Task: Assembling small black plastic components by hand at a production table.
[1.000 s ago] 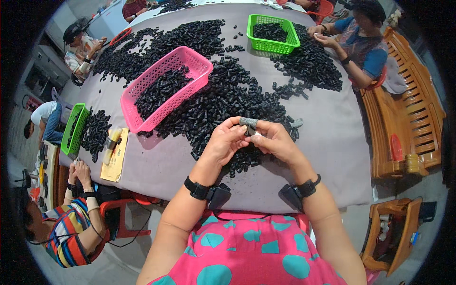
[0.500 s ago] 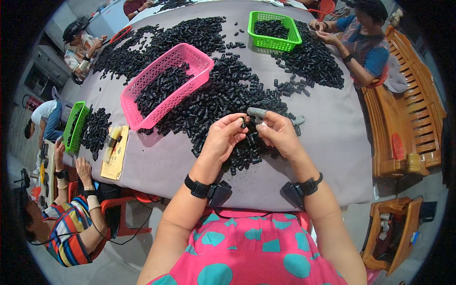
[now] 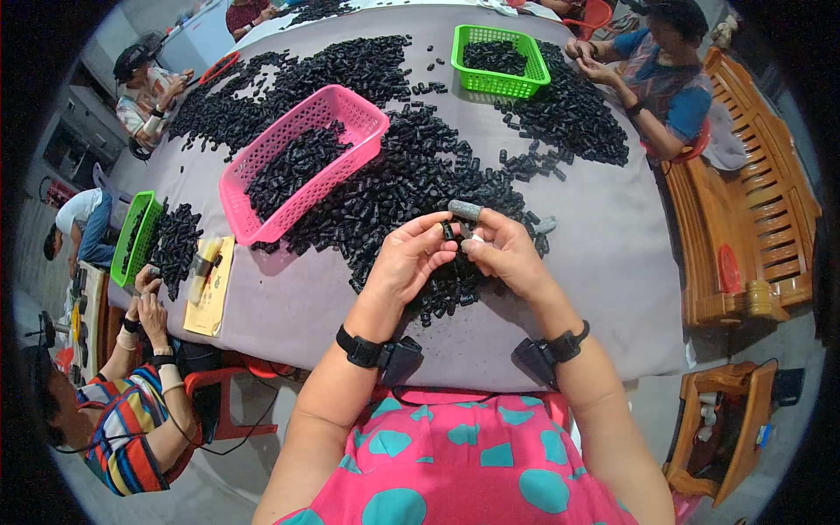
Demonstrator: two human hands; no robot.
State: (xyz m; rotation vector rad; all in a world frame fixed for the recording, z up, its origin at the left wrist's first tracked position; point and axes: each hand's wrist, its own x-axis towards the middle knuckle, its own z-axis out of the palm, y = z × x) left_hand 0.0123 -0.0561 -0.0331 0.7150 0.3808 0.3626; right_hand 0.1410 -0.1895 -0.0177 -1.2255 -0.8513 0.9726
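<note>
Broad bench [image 3: 612, 289] draped in plain grey cloth, noted as filling most of the view. At its right, a slatted brown wooden settee [image 3: 744, 219] is seen. Bench edges occupied: a person in a striped shirt [image 3: 131, 420] is seated at near left, a person in blue sleeves [image 3: 669, 87] at far right. A sprawling heap of short black cylinders [image 3: 394, 184] is spread across the middle. A long pink perforated plastic basket [image 3: 350, 171] is stood tilted on the heap's left part, partly filled with the same pieces. A bright green perforated plastic basket [image 3: 500, 85] is placed beyond, likewise part-filled; a second, narrow green plastic basket [image 3: 147, 241] is set at the left edge. Near it, a flat yellow paper envelope [image 3: 207, 317] is laid. Left hand [image 3: 407, 254] and right hand [image 3: 507, 254] are held close together above the heap's near end. By the left grip, closed at thumb and forefinger, a single small black cylinder [image 3: 448, 230] is pinched. The right forefinger is capped with a grey textured finger cover [image 3: 465, 210]; a small white bit [image 3: 477, 238] is seen by the right thumb, but whether it is gripped cannot be told.
</note>
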